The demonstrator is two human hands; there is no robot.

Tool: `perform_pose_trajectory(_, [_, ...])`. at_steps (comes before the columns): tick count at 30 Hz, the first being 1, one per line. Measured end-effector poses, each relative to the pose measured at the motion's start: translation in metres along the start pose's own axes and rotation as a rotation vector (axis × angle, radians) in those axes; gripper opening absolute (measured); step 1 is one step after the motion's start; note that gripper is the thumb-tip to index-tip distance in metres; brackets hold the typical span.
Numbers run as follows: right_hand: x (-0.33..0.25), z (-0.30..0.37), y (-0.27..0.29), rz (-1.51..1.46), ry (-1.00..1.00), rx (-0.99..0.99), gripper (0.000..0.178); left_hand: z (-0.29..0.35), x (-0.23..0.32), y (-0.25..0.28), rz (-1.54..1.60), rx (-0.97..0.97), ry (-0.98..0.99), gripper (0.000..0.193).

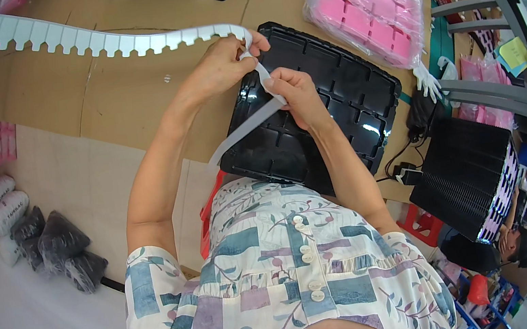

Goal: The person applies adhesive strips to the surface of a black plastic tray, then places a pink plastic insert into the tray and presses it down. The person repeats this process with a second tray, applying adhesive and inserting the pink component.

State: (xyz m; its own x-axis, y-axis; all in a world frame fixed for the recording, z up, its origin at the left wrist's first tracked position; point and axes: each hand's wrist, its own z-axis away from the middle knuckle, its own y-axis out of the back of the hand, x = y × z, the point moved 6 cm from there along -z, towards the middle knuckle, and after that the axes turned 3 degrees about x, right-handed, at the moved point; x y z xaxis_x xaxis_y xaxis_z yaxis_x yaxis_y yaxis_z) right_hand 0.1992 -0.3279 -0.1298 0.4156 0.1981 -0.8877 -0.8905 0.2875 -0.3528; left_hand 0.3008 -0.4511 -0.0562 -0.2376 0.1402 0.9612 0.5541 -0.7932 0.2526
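A long white strip (96,41) with a row of notched tabs along one edge runs from the far left to my hands. My left hand (221,68) pinches it where it bends sharply downward. Just to the right and nearer to me, my right hand (297,94) grips the narrow stretch between thumb and fingers. From there a plain white tail (246,128) slants back toward the lower left. Beneath both hands lies a black plastic tray (342,93) with moulded compartments, partly covered by my right forearm.
Pink compartmented trays in clear plastic (369,6) lie at the back right. A black stack (465,174) stands at the right, near cables and a white glove (427,82). Cardboard (126,83) covers the table. Dark bags (62,244) sit on the floor at left. Another person (517,245) is at lower right.
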Motion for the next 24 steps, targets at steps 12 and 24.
perform_pose_trajectory(12, [-0.025, -0.013, 0.024, 0.967, 0.268, 0.533, 0.028, -0.077, -0.02, -0.032, -0.542, -0.007, -0.599, 0.011])
perform_pose_trajectory(24, [-0.04, -0.027, 0.01, 1.268, 0.12, 0.469, 0.028, -0.095, -0.029, -0.032, -0.691, -0.065, -0.56, 0.008])
